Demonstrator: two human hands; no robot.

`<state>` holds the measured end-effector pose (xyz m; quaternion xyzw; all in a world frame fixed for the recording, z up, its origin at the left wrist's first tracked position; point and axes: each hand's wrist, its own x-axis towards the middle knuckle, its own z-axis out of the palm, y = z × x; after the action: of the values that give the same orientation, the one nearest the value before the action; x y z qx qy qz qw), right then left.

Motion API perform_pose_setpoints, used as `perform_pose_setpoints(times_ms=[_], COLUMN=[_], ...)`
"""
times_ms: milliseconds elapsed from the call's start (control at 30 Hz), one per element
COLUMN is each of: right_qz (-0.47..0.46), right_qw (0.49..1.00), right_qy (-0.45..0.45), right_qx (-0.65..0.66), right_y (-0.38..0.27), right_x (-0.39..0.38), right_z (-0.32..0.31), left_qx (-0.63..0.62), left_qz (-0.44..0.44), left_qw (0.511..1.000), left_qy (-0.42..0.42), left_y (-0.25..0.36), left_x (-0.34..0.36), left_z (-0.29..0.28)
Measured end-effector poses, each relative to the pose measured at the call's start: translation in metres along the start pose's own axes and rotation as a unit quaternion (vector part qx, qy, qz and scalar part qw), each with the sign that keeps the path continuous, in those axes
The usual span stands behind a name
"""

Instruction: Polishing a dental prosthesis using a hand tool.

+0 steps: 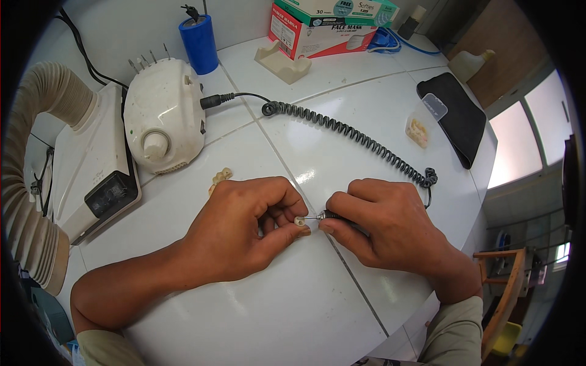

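Note:
Between the thumb and fingertips of my left hand (241, 222) is a small, pale, hollow dental crown (300, 221). My right hand (390, 222) grips a dark rotary handpiece (331, 215) like a pen. Its thin metal bur points left and reaches the crown's opening; whether it touches the inner wall I cannot tell. Most of the handpiece is hidden by my right fingers. Both hands rest low over the white tiled table (262, 317). Just beyond my left hand lies a yellowish tooth-shaped piece (220, 178), partly covered by the hand.
A white motor unit (165, 116) with burs on top feeds a coiled black cord (348, 129). At left stands a dust extractor (91, 165) with a ribbed hose (27, 122). Farther back are a blue canister (199, 46), mask boxes (323, 36), a beige holder (282, 63) and a black pouch (461, 122).

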<state>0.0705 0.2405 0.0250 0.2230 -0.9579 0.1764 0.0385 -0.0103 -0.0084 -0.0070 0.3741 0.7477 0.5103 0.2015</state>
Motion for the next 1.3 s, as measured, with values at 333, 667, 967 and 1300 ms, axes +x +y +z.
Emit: perform_pose_setpoints(times_ms=[333, 667, 967, 1300], right_qz=[-0.005, -0.001, 0.033, 0.017], right_qw=[1.0, 1.0, 0.997, 0.999], right_qy=[0.003, -0.005, -0.017, -0.006], right_qx=[-0.002, 0.0, 0.066, 0.045], right_y=[0.0004, 0.0012, -0.0016, 0.0017], right_x=[-0.0003, -0.0004, 0.0022, 0.0015], right_z=[0.0009, -0.0001, -0.0087, -0.0053], left_qx=[0.006, 0.005, -0.004, -0.038], left_qz=[0.001, 0.005, 0.024, -0.015], left_qw=[1.0, 1.0, 1.0, 0.999], left_qy=[-0.001, -0.001, 0.02, 0.025], left_y=[0.0012, 0.0, -0.0008, 0.0026], left_x=[0.0, -0.0002, 0.0009, 0.0025], left_z=[-0.0008, -0.0003, -0.0004, -0.0015])
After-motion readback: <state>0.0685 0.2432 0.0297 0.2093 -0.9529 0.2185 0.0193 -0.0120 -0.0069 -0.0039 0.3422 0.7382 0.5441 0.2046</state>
